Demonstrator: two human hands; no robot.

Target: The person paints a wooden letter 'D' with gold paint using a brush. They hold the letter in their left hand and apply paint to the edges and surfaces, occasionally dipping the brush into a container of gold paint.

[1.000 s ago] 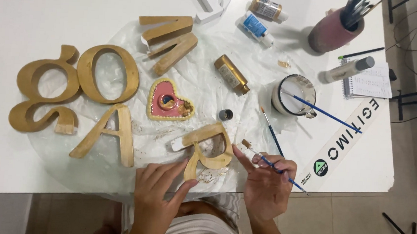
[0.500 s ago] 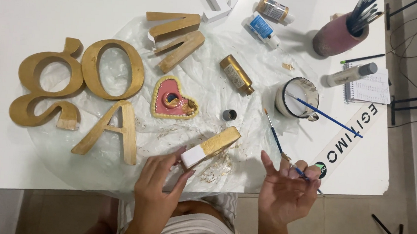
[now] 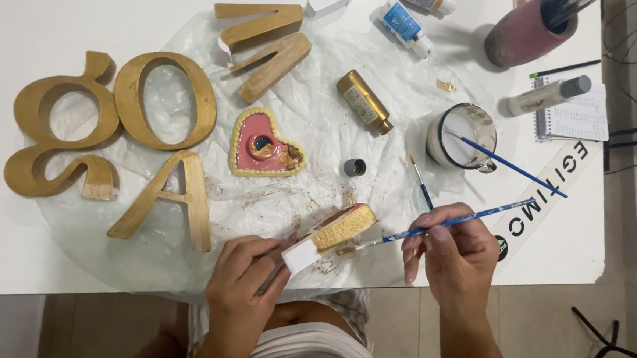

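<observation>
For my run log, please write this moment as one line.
left hand: holds letter piece on edge | right hand: holds blue paintbrush, tip at piece | nearby: gold letters, heart dish

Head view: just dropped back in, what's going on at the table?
A person's left hand tilts a block letter on edge over the plastic sheet, while the right hand holds a blue-handled brush with its tip at the letter's gold side. Four gold letters and a pink heart dish lie behind.

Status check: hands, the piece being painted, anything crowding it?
Left hand grips part-gold wooden letter by its white end. Right hand holds blue-handled brush, tip on it. Gold A-shaped letter lies apart.
</observation>
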